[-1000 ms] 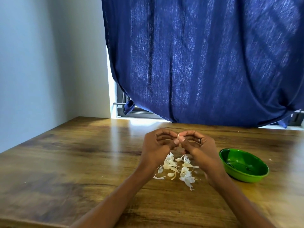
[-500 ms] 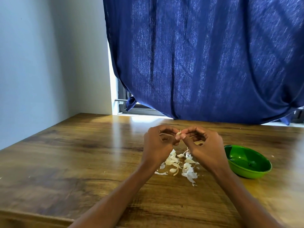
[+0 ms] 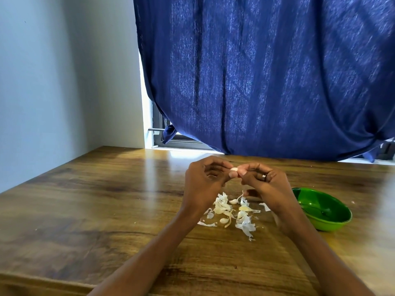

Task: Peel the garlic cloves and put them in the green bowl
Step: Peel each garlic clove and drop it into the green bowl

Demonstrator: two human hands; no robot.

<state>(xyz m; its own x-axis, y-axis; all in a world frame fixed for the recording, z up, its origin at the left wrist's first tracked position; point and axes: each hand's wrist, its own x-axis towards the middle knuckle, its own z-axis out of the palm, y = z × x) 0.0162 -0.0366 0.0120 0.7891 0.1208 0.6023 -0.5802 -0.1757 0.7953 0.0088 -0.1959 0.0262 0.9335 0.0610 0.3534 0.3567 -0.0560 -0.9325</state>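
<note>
Garlic clove (image 3: 234, 169) pinched between left hand (image 3: 204, 184) and right hand (image 3: 265, 184); seemingly half-peeled.

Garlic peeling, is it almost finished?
Not yet. Loose skins on the table show some peeling is done. Both hands, left and right, pinch one clove. A few cloves wait, and the green bowl looks empty.

We see a brown wood-grain table (image 3: 106, 199) carrying a round green bowl (image 3: 329, 223) and scattered white garlic skins and cloves (image 3: 233, 212).
</note>
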